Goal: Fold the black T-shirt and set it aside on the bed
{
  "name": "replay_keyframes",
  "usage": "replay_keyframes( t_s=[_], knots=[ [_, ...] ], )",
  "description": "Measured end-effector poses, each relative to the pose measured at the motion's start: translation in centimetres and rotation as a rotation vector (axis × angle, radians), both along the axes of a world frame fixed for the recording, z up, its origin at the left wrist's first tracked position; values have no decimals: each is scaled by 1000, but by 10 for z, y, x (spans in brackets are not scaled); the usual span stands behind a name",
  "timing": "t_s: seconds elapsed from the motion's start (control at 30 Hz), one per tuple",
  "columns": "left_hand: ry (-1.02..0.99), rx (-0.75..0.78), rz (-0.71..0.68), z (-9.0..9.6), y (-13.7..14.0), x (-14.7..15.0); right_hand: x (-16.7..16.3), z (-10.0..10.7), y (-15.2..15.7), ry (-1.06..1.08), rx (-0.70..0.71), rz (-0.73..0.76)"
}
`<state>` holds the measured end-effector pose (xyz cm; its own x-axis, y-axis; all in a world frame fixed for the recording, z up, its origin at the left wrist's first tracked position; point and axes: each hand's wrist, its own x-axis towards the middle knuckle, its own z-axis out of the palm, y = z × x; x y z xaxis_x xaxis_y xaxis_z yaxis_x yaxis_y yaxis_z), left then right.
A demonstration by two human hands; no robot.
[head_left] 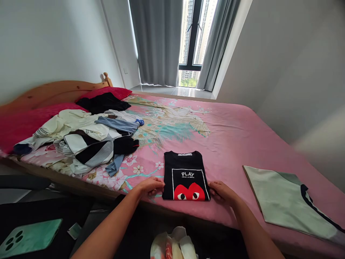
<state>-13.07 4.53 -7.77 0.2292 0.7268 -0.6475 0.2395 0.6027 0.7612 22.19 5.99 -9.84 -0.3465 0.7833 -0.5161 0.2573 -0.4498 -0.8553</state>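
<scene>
Head cam: folded black tee point(185, 176) sat near the bed point(242, 144) edge, long axis running away from the person. Left hand point(149, 187) and right hand point(222, 192) flanked its near corners, equally close, fingers together, fingertips touching the fabric. Clothes pile point(86, 140) lay well left.

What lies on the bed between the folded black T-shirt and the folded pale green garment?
In the head view, only bare pink bedsheet between black T-shirt and pale green garment, apart from the right hand.
</scene>
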Motion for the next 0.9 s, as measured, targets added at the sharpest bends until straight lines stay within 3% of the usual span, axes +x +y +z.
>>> replay_keyframes(
  t_s=[0.17, 0.47, 0.73, 0.9],
  knots=[
    [30, 52, 17, -4, -5, 7, -3, -2, -2, -4, 3, 14],
    [154, 138, 158, -4, -25, 16, 1, -12, -15, -64, 47, -135],
    [105, 135, 85, 8, -34, 20, 0, -5, -27, 10, -7, -36],
    [111, 173, 89, 6, -39, 21, -1, -5, -32, 19, 25, -17]
  ],
)
